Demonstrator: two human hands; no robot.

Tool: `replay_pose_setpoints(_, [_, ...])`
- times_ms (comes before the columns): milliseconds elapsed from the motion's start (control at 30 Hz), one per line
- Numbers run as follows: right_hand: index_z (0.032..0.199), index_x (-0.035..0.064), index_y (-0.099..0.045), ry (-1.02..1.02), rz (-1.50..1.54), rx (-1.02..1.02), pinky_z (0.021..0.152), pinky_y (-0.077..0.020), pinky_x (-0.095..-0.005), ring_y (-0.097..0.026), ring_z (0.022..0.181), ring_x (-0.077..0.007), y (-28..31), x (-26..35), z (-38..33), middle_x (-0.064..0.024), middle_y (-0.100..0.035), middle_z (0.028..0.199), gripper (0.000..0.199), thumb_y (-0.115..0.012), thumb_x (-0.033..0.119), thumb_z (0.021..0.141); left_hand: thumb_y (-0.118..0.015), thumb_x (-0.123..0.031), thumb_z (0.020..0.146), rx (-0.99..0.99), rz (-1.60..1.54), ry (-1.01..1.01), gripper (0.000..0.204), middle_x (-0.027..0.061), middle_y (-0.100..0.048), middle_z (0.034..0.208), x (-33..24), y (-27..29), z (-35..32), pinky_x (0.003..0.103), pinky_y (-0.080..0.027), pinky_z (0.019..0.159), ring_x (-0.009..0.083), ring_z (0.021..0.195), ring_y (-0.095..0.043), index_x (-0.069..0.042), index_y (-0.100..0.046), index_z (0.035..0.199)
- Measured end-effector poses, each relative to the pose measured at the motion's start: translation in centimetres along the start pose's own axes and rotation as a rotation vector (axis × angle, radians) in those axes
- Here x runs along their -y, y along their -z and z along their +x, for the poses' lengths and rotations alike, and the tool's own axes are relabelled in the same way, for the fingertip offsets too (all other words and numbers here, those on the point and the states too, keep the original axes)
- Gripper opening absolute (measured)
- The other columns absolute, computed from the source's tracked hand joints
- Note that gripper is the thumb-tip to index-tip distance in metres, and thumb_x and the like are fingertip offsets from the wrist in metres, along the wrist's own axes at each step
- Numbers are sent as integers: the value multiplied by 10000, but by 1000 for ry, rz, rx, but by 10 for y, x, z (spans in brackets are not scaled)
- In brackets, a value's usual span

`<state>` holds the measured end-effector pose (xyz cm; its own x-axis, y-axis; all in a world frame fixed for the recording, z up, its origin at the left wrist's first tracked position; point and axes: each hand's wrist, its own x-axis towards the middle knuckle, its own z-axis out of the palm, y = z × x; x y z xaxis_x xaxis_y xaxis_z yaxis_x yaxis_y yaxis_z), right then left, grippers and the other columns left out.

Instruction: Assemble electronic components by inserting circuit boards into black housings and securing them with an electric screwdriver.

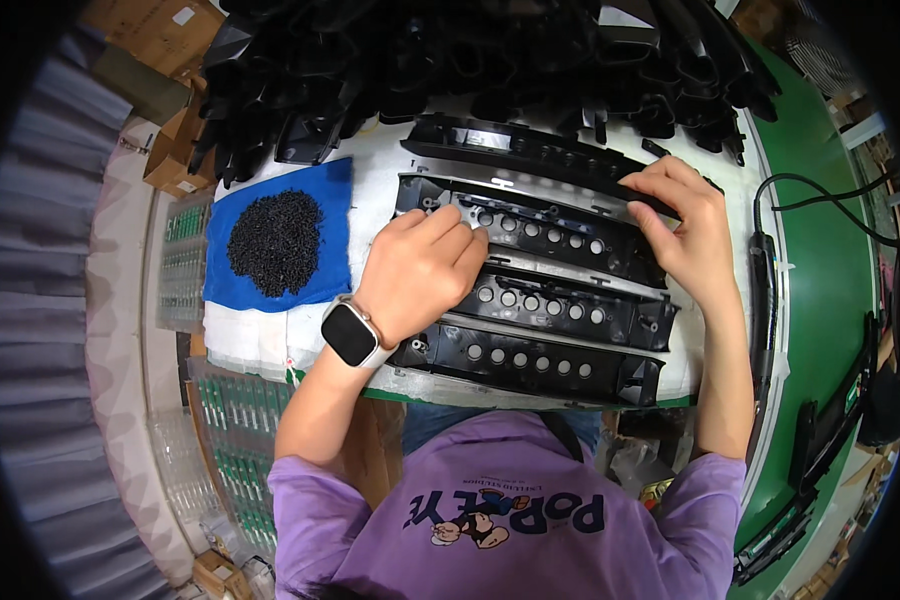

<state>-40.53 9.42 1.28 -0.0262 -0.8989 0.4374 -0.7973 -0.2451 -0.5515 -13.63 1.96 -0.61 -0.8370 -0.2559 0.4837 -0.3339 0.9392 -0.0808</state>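
Several long black plastic housings lie in rows before me, most with a line of round holes. My left hand (425,262) has its fingers curled down over the left end of one housing (542,233); what the fingertips hold, if anything, is hidden. At the far row, my right hand (682,222) grips the right end of a black plastic panel (550,152) between thumb and fingers. Nearer to me are another housing (610,322) and the nearest one (610,382), neither of them held.
Left of the housings, a heap of tiny black pieces (275,243) sits on a blue cloth (337,215). Black plastic parts (490,60) are piled along the back. A slim black corded tool (763,285) lies at the right, beside a green surface (815,260).
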Motion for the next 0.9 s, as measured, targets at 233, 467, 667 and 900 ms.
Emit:
replay_pose_setpoints(233, [873, 31, -686, -1, -125, 52, 603, -477, -322, -601, 717, -247, 0, -15, -4, -70, -603, 791, 204, -669, -20, 676, -694, -77, 677, 136, -306, 73, 113, 76, -629, 694, 22, -3, 12, 332, -488, 557, 230, 652, -602, -32, -681, 780])
replay_pose_setpoints(467, [835, 43, -702, 106, -200, 149, 646, -488, -327, -604, 742, -231, -5, -26, -4, -47, -615, 784, 168, -684, 2, 673, -719, -48, 690, -27, -337, 216, 120, 69, -638, 752, 17, 6, 19, 321, -485, 586, 236, 684, -599, -26, -660, 792])
replay_pose_setpoints(667, [799, 52, -701, 79, -223, 70, 660, -492, -332, -585, 799, -214, 0, -14, 7, -35, -600, 783, 111, -685, 49, 689, -732, -76, 679, 34, -312, 111, 179, 55, -598, 832, 24, -1, 29, 332, -475, 647, 249, 771, -570, -35, -651, 834])
replay_pose_setpoints(900, [813, 29, -688, 177, -158, 93, 850, -462, -364, -552, 997, -254, -15, -16, 9, -76, -591, 1015, 126, -675, 47, 689, -699, -224, 759, 40, -305, 112, 387, 123, -546, 1166, 31, -32, 50, 386, -437, 891, 309, 1082, -520, -35, -588, 1077])
